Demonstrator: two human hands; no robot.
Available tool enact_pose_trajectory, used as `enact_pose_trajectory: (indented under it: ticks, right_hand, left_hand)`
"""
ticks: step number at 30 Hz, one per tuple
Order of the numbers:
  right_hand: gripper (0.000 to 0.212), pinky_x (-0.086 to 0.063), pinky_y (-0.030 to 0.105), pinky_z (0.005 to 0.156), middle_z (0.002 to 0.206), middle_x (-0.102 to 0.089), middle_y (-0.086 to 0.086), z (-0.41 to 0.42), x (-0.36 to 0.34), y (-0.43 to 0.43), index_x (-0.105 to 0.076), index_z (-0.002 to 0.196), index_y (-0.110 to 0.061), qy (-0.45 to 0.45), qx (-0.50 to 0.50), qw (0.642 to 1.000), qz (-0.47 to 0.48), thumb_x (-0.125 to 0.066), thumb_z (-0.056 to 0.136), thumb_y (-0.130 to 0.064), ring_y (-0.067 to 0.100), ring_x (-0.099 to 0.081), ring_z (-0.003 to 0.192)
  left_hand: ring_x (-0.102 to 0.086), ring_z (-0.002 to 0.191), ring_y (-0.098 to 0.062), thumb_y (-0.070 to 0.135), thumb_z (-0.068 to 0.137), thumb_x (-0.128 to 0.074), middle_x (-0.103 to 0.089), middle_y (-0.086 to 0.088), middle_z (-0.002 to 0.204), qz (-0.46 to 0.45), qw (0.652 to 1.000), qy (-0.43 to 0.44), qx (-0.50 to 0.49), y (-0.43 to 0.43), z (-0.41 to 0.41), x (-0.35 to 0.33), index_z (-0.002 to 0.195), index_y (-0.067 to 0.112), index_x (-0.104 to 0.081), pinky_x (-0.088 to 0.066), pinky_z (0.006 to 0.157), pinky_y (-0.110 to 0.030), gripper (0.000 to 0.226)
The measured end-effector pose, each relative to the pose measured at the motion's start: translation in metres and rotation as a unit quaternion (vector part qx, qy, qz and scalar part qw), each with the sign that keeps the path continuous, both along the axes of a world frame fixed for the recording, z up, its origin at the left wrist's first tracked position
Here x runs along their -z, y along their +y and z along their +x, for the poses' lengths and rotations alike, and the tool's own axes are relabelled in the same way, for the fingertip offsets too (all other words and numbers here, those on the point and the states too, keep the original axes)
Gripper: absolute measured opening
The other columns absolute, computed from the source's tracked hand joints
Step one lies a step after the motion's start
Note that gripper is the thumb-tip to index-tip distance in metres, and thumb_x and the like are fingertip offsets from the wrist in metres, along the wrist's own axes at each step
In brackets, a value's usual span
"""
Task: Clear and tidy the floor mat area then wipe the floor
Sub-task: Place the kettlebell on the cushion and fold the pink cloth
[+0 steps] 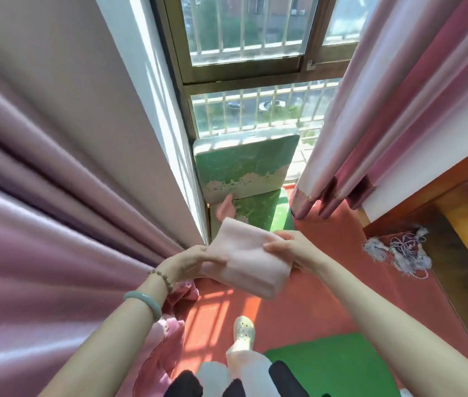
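Cloth (248, 257) folded: our left hand (187, 262) pinches its 9 o'clock edge, our right hand (287, 245) its 3 o'clock edge, fingers curled; if we slacken, it could unfold.

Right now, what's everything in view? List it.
folded pale pink cloth: 1, pink, held between both grips
worn green foam mat: 1, green, propped against lower window
flat green floor mat: 1, green, by the feet
coral-red floor covering: 1, red, underfoot
satin pink curtains: 2, pink, flanking window
grey tasselled tie-back: 1, grey-lilac, floor, right
barred window: 1, brown frame, ahead
white perforated clog: 1, white, on foot
left grip: 1, pinches cloth's left edge
right grip: 1, pinches cloth's right edge
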State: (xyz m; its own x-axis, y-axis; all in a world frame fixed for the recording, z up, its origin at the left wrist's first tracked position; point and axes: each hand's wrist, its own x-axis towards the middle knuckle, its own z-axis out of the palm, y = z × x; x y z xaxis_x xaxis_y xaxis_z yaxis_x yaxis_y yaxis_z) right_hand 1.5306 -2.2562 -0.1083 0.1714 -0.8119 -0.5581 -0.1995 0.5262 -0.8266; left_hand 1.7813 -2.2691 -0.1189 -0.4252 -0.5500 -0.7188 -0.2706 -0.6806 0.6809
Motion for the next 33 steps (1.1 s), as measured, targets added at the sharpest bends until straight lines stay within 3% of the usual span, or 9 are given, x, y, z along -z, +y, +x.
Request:
enact_pose_trajectory:
  ticks: [4, 8, 14, 17, 19, 21, 26, 30, 33]
  right_hand:
    - [0.013, -0.045, 0.021, 0.047, 0.069, -0.063, 0.001, -0.003, 0.031, -0.023, -0.068, 0.089, -0.009, -0.016, 0.057, 0.998, 0.03, -0.067, 0.076, -0.006, 0.012, -0.058, 0.056]
    - [0.018, -0.047, 0.026, 0.061, 0.08, -0.065, 0.002, 0.005, 0.075, -0.043, -0.068, 0.087, -0.015, -0.029, 0.096, 0.994, 0.037, -0.069, 0.07, -0.017, 0.016, -0.059, 0.071]
    - [0.016, -0.039, 0.019, 0.051, 0.065, -0.058, -0.002, 0.025, 0.211, -0.062, -0.063, 0.074, -0.015, 0.049, 0.156, 0.985, 0.056, -0.061, 0.079, 0.0, 0.013, -0.05, 0.062]
    - [0.014, -0.038, 0.027, 0.056, 0.063, -0.058, -0.001, 0.027, 0.299, -0.08, -0.064, 0.068, -0.014, 0.091, 0.142, 0.984, 0.05, -0.064, 0.078, -0.005, 0.016, -0.05, 0.065]
    - [0.009, -0.035, 0.029, 0.057, 0.066, -0.057, 0.002, 0.028, 0.355, -0.093, -0.063, 0.068, -0.004, 0.097, 0.143, 0.984, 0.053, -0.065, 0.075, -0.011, 0.017, -0.047, 0.067]
    - [0.008, -0.036, 0.025, 0.056, 0.071, -0.059, 0.004, 0.032, 0.412, -0.102, -0.063, 0.072, -0.005, 0.102, 0.137, 0.983, 0.065, -0.067, 0.073, -0.013, 0.016, -0.049, 0.068]
    - [0.011, -0.039, 0.025, 0.059, 0.077, -0.061, 0.005, 0.044, 0.56, -0.126, -0.064, 0.081, -0.011, 0.132, 0.089, 0.984, 0.083, -0.073, 0.075, -0.012, 0.016, -0.053, 0.073]
    - [0.017, -0.035, 0.023, 0.056, 0.067, -0.054, -0.001, 0.053, 0.653, -0.157, -0.063, 0.073, -0.01, 0.196, 0.069, 0.976, 0.068, -0.07, 0.077, -0.025, 0.014, -0.049, 0.065]
    - [0.025, -0.036, 0.026, 0.062, 0.084, -0.059, -0.001, 0.059, 0.705, -0.169, -0.067, 0.097, -0.009, 0.198, 0.086, 0.975, 0.059, -0.068, 0.08, -0.028, 0.016, -0.052, 0.079]
  left_hand:
    - [-0.066, 0.078, -0.025, 0.042, 0.061, -0.081, -0.067, -0.011, 0.083, 0.104, 0.976, 0.113, -0.155, -0.014, -0.003, 0.027, 0.103, 0.006, -0.06, -0.057, 0.07, -0.037, 0.059]
    - [-0.055, 0.07, -0.019, 0.032, 0.045, -0.092, -0.059, -0.005, 0.075, 0.131, 0.922, 0.167, -0.322, -0.031, -0.014, 0.076, 0.086, 0.011, -0.068, -0.053, 0.067, -0.037, 0.052]
    - [-0.061, 0.068, -0.026, -0.004, 0.054, -0.073, -0.063, -0.016, 0.091, 0.093, 0.954, 0.011, -0.284, -0.047, -0.037, 0.188, 0.108, 0.008, -0.054, -0.05, 0.055, -0.032, 0.059]
    - [-0.066, 0.085, -0.033, -0.013, 0.069, -0.068, -0.068, -0.019, 0.1, 0.032, 0.961, -0.074, -0.264, -0.075, -0.037, 0.273, 0.109, 0.005, -0.054, -0.056, 0.075, -0.045, 0.046]
    - [-0.066, 0.086, -0.028, -0.017, 0.068, -0.066, -0.066, -0.022, 0.103, 0.008, 0.96, -0.104, -0.258, -0.099, -0.034, 0.326, 0.105, 0.004, -0.054, -0.057, 0.072, -0.035, 0.044]
    - [-0.065, 0.068, -0.016, -0.014, 0.058, -0.07, -0.064, -0.022, 0.095, -0.021, 0.967, -0.118, -0.223, -0.116, -0.028, 0.386, 0.098, 0.006, -0.051, -0.054, 0.054, -0.024, 0.048]
    - [-0.066, 0.081, -0.025, 0.004, 0.072, -0.067, -0.068, -0.007, 0.086, -0.11, 0.96, -0.219, -0.137, -0.132, -0.014, 0.543, 0.093, 0.022, -0.053, -0.054, 0.077, -0.042, 0.031]
    - [-0.063, 0.082, -0.019, 0.01, 0.071, -0.063, -0.065, 0.0, 0.09, -0.172, 0.941, -0.257, -0.135, -0.155, -0.017, 0.637, 0.108, 0.023, -0.052, -0.048, 0.07, -0.026, 0.041]
    - [-0.055, 0.078, -0.021, 0.015, 0.083, -0.06, -0.06, -0.002, 0.091, -0.211, 0.926, -0.288, -0.12, -0.172, -0.021, 0.694, 0.107, 0.014, -0.048, -0.04, 0.063, -0.03, 0.027]
